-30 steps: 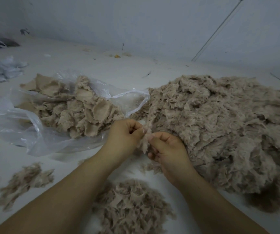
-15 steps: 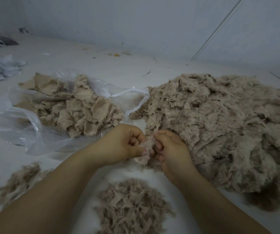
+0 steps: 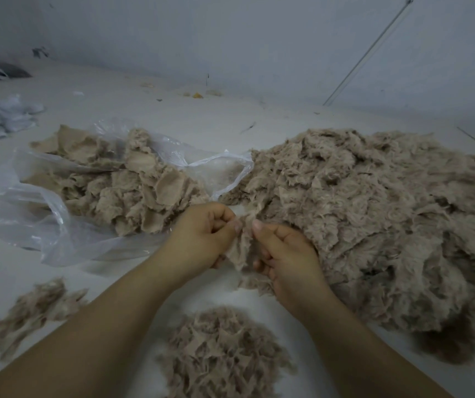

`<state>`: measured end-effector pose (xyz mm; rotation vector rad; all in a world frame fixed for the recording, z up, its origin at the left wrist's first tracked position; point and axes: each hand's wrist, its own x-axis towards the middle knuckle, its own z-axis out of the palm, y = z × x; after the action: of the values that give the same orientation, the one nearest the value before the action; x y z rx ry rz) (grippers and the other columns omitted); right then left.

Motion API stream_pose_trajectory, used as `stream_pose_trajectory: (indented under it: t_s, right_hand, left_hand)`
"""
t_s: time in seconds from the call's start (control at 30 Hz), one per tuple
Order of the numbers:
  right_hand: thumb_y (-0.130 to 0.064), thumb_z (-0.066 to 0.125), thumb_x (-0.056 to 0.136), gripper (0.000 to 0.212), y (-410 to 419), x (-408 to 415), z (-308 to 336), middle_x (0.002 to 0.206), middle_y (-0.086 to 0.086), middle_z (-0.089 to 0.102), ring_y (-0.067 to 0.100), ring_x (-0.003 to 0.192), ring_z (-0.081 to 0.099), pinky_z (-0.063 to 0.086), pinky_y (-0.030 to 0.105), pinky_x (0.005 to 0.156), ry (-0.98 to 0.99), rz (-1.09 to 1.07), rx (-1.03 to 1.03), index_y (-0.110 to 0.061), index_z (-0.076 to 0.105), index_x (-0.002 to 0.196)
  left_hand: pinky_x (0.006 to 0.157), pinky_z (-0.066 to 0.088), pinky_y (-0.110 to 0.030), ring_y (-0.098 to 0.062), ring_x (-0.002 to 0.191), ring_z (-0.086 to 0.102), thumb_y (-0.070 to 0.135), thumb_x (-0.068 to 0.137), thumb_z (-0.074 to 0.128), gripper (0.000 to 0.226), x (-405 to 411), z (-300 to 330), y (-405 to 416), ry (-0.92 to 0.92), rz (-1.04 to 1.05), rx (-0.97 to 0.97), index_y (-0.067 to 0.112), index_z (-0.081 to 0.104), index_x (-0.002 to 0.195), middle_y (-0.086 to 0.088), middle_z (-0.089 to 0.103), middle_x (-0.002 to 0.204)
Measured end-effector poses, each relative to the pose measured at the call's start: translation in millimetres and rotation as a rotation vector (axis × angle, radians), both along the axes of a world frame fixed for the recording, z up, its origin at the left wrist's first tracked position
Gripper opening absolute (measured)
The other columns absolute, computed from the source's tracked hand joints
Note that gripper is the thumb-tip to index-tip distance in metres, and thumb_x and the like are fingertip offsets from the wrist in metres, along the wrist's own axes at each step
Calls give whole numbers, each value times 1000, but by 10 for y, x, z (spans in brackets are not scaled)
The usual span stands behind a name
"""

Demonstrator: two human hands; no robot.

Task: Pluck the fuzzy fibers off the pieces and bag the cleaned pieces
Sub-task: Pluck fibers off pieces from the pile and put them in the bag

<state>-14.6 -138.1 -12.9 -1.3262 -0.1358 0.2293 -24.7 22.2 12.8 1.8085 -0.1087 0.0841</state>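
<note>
My left hand and my right hand both pinch one small beige fuzzy piece between them, thumbs at its top edge. To the right spreads a big heap of fuzzy beige pieces. At the left an open clear plastic bag lies on its side, holding a mound of smoother beige pieces. Below my hands sits a small pile of plucked scraps.
Another loose clump of fibers lies at the lower left. Crumpled white bags sit at the far left, small debris near the grey wall behind. The surface is white.
Both hands have shifted the piece slightly and spread it; my thumbs now pinch its top edge a little apart. The piles and bag have not moved.
</note>
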Motion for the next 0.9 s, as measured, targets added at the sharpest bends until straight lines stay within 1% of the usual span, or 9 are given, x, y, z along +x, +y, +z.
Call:
stream_pose_trajectory:
  t_s: [0.1, 0.2, 0.27, 0.4, 0.57, 0.63, 0.7, 0.8, 0.9]
  right_hand:
    - [-44, 74, 77, 20, 10, -33, 34, 62, 1, 63, 12, 54, 57, 53, 29, 56, -29, 36, -81, -24, 75, 75]
    - [-23, 66, 94, 29, 14, -17, 27, 59, 3, 59, 15, 54, 55, 49, 26, 51, -26, -12, -77, -22, 71, 66]
    - [-11, 58, 97, 44, 14, -6, 18, 52, -2, 49, 10, 48, 48, 46, 24, 46, 17, -40, -50, -24, 63, 56]
    - [-8, 54, 97, 45, 25, 13, 9, 54, 0, 42, 15, 53, 42, 46, 26, 49, 59, -75, -49, -22, 56, 54]
    - [-44, 64, 92, 42, -8, -4, 17, 57, 5, 48, 20, 54, 49, 47, 30, 53, 8, 2, -22, -15, 56, 63]
    - [-32, 64, 94, 32, 1, -17, 20, 70, 23, 63, 32, 66, 58, 49, 40, 64, -27, 55, -69, -5, 68, 78]
    - [-13, 60, 96, 20, 6, -16, 21, 78, 32, 64, 35, 71, 57, 50, 42, 67, -3, 27, -84, 1, 68, 85]
    - [-4, 55, 95, 43, 7, 14, -5, 53, 6, 44, 20, 52, 39, 41, 25, 46, 34, -29, -30, -17, 56, 54]
    - [-4, 54, 96, 44, 17, 27, -16, 53, 3, 35, 16, 49, 32, 37, 23, 42, 32, -62, -24, -17, 46, 54]
  left_hand:
    - [36, 41, -21, -18, 39, 53, 15, 100, 54, 24, -31, -1, -88, -18, -17, 7, -1, 62, 84, -9, 58, 54]
    - [34, 38, -21, -25, 39, 55, 16, 102, 48, 30, -39, -8, -111, -17, -7, -3, -6, 58, 83, -16, 58, 56]
    - [34, 37, -23, -26, 39, 54, 16, 103, 47, 30, -37, -8, -101, -2, -6, -36, -4, 57, 82, -16, 59, 57]
    - [36, 36, -24, -25, 39, 49, 16, 103, 47, 31, -22, 12, -63, 48, 4, -138, 6, 58, 76, -11, 57, 53]
    - [34, 36, -21, -21, 37, 52, 16, 102, 50, 25, -42, 21, -102, 3, 13, -60, 2, 57, 81, -9, 59, 51]
    - [33, 36, -19, -20, 36, 53, 13, 101, 50, 23, -59, 23, -132, -10, -9, -74, 0, 57, 84, -7, 61, 51]
    - [33, 36, -20, -21, 36, 53, 12, 101, 49, 24, -63, 20, -138, -4, -9, -105, 2, 56, 80, -8, 60, 51]
    - [34, 35, -24, -24, 37, 47, 12, 102, 47, 30, -42, 21, -96, 57, 8, -166, 8, 53, 74, -7, 54, 49]
    - [36, 32, -24, -24, 36, 45, 9, 101, 45, 30, -20, 23, -74, 132, 12, -230, 9, 52, 71, -9, 50, 48]
